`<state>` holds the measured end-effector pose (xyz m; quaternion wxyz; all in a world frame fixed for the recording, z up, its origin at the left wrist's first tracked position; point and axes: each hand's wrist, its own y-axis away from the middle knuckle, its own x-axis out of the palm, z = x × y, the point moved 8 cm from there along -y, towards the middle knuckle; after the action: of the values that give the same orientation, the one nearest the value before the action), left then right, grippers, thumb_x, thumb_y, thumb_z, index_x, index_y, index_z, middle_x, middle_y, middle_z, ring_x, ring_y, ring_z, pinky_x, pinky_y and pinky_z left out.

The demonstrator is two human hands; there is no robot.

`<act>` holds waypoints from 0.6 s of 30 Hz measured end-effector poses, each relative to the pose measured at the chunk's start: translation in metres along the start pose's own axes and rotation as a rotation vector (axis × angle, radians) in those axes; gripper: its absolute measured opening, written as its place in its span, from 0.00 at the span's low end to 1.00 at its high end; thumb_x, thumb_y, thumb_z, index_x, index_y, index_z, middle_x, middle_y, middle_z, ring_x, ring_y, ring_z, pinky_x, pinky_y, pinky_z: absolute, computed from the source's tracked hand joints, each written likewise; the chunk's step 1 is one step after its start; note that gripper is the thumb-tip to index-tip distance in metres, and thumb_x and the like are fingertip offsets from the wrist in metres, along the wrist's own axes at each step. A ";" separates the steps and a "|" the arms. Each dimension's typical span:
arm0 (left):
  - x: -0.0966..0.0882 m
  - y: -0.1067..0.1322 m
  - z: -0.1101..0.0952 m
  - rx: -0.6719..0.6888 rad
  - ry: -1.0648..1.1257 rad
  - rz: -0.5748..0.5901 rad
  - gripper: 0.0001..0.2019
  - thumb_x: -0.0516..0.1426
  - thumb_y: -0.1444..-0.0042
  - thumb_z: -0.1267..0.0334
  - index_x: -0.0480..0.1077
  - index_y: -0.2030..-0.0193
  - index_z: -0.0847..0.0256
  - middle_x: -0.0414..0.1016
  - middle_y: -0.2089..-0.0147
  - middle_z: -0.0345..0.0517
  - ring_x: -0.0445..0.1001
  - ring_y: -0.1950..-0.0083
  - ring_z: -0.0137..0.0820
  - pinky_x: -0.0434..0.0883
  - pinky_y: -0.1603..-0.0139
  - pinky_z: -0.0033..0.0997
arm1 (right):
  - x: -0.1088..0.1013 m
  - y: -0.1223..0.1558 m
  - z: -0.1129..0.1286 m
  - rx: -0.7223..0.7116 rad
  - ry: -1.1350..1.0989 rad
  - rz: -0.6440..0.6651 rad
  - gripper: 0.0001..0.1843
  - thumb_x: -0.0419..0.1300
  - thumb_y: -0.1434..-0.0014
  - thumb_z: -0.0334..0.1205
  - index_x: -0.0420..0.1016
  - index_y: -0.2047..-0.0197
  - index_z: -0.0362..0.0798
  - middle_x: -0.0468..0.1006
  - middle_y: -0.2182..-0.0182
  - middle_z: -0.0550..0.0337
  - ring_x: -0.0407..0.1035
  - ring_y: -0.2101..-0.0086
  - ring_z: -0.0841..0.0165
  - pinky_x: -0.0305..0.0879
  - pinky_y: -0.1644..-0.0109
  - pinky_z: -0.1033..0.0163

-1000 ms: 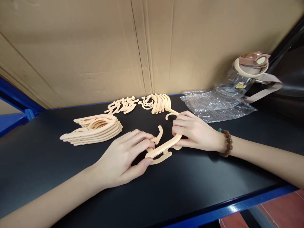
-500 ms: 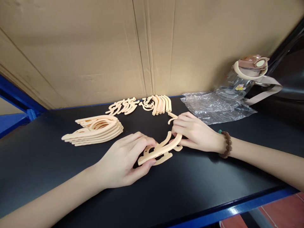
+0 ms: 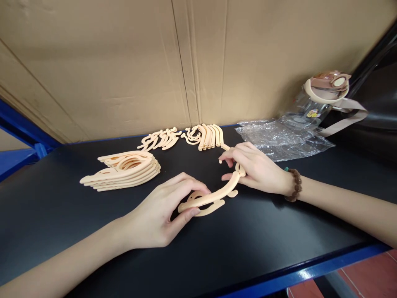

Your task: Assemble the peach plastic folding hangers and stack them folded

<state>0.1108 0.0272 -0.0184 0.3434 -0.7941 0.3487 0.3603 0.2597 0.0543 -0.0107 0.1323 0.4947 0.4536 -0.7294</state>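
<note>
My left hand (image 3: 173,207) pinches the left end of a cream plastic hanger arm (image 3: 214,195) between thumb and fingers. At the arm's right end, my right hand (image 3: 252,165) curls around the joint, where another cream piece (image 3: 240,169) meets it. That piece is mostly hidden by my fingers. A small tip pokes out beside my right index finger. Beneath the arm, on the black tabletop (image 3: 198,260), lie further curved cream parts (image 3: 214,207), partly covered by it and by my left hand.
Folded cream hangers (image 3: 124,174) are stacked at left. Loose hooks (image 3: 161,138) and a row of curved arms (image 3: 211,136) lie along the back, before a cardboard wall (image 3: 124,62). Clear plastic bags (image 3: 279,140) and a strapped water bottle (image 3: 322,99) stand at back right.
My right hand has shifted slightly right, and its thumb and index finger have spread a little. The curved piece that stood above the arm now meets its right end under my fingers.
</note>
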 end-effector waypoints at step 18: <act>-0.010 0.004 0.049 -0.512 1.129 -0.366 0.11 0.59 0.44 0.62 0.73 0.54 0.60 0.66 0.58 0.44 0.65 0.64 0.27 0.68 0.65 0.25 | 0.000 0.001 0.013 -0.108 0.078 0.012 0.14 0.48 0.35 0.30 0.68 0.49 0.44 0.73 0.52 0.50 0.65 0.54 0.61 0.63 0.52 0.56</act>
<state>0.0862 0.0677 -0.0358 -0.0372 -0.9649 0.2375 -0.1053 0.2525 0.0435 -0.0095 0.1455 0.5174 0.4943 -0.6832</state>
